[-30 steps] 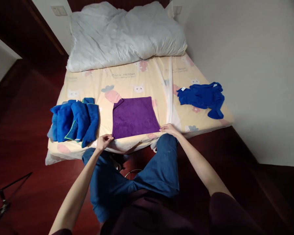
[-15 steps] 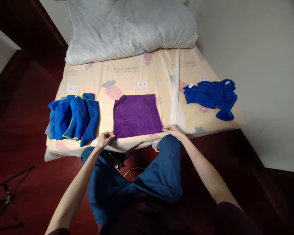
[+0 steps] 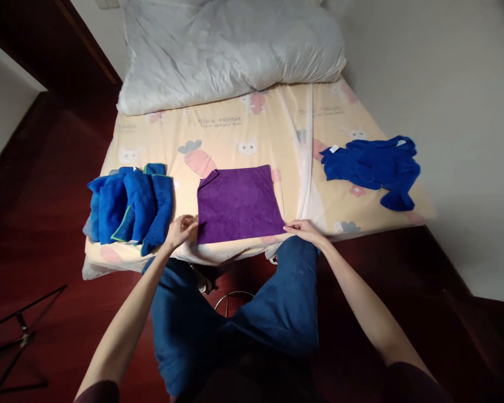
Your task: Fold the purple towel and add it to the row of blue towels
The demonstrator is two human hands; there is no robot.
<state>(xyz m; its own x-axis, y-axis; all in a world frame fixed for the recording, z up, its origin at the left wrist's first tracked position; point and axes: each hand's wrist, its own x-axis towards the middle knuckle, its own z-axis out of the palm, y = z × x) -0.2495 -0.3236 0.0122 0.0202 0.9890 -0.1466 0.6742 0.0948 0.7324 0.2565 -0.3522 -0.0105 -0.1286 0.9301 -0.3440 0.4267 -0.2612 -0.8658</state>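
A purple towel point(image 3: 239, 204) lies spread flat on the bed's near edge, its far left corner folded over. My right hand point(image 3: 303, 229) pinches the near right corner of the towel between thumb and fingers. Beside the near left corner is my left hand point(image 3: 181, 230), its fingers loosely bent and apart, with no cloth seen in it. To the left of that hand sits a pile of blue towels point(image 3: 130, 207), some with green edging. A crumpled dark blue cloth point(image 3: 372, 165) with a white tag lies at the right.
The bed point(image 3: 222, 134) has a cream sheet with carrots and rabbits. A rolled grey-white quilt point(image 3: 235, 53) covers its far end. A wall point(image 3: 445, 140) borders the right side. Black stand legs point(image 3: 23, 330) are on the dark red floor at lower left.
My left hand has let go of the towel's near left corner and drawn slightly left and up. The right hand keeps its pinch. The whole view has shifted a little.
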